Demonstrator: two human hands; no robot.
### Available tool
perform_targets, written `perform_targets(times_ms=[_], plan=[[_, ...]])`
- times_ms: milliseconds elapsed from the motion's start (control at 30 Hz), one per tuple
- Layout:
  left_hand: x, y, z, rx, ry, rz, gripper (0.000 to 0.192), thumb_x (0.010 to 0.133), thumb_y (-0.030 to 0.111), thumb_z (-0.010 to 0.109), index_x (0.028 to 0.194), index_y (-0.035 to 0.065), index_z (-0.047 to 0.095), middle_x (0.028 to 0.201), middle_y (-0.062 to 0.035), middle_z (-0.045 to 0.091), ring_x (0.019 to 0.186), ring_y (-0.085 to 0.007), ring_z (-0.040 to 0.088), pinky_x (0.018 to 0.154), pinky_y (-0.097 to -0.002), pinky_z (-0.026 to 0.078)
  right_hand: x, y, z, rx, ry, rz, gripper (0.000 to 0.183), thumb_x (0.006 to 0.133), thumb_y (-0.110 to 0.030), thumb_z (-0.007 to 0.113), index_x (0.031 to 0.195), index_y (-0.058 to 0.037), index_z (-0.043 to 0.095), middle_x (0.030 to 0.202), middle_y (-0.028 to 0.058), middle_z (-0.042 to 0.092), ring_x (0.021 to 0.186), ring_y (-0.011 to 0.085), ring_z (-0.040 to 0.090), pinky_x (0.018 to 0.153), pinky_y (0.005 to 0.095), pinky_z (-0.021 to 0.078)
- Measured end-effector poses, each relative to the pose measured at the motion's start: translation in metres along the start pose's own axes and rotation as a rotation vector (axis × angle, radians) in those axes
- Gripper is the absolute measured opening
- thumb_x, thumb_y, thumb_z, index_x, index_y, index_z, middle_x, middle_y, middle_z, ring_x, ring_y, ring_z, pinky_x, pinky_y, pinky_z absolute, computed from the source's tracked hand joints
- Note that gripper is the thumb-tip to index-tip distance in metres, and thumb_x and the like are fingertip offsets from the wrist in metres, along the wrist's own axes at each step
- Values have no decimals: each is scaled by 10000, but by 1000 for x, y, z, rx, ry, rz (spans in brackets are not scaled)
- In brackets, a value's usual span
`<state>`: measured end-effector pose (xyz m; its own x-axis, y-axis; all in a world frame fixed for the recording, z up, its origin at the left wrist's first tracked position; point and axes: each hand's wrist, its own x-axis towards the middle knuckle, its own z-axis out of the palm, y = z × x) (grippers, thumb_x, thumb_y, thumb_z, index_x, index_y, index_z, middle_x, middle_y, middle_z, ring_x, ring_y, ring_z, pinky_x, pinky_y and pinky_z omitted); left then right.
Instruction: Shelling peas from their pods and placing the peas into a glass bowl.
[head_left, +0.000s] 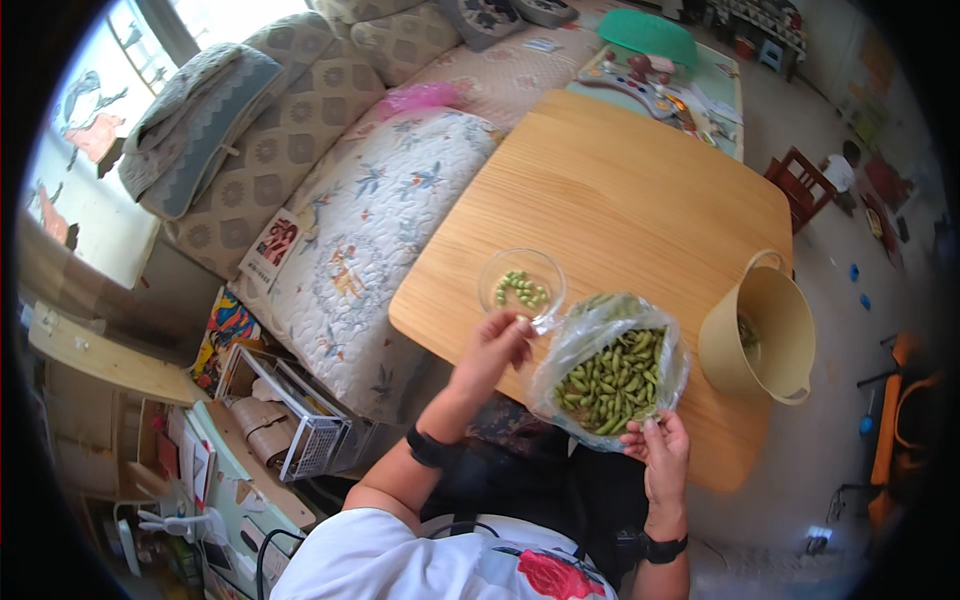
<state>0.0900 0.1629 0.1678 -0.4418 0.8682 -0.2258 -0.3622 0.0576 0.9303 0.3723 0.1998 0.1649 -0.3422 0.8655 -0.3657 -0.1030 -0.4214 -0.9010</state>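
On the wooden table (622, 187) stands a clear bowl (553, 266) with several shelled green beans (523, 289) in it. My left hand (499, 345) is at the bowl's near edge, with a pale green bean between thumb and fingertips. To the right, an open clear plastic bag (675, 352) is full of green soybean pods (611, 379). At the bag's near right edge is my right hand (660, 446), its thumb and fingers pinched on what looks like a green pod; the fingers partly hide it.
A beige two-handled bucket (720, 337) with some greenish bits inside stands at the table's right. A quilt-covered sofa (405, 195) borders the left side. Toys and a green basin (649, 36) lie beyond the far edge. A person (840, 174) is far off near a red chair (801, 187).
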Motion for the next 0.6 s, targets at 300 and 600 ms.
perform_targets(times_ms=[300,600], plan=[[18,-8,-15,313,247,187,405,941,92,514,1337,19,461,1079,-97,628,634,-105,609,515,-219,482,20,-47,-12,-240,114,-283,209,919,-63,549,1109,11,593,698,-7,569,594,49,520,540,189,438],[-41,-24,41,165,-367,-90,268,968,117,513,1195,-15,565,974,-76,661,736,-101,609,637,-228,503,54,-98,-41,-207,644,-684,254,961,-173,529,1121,18,581,760,31,592,659,66,554,519,192,434]])
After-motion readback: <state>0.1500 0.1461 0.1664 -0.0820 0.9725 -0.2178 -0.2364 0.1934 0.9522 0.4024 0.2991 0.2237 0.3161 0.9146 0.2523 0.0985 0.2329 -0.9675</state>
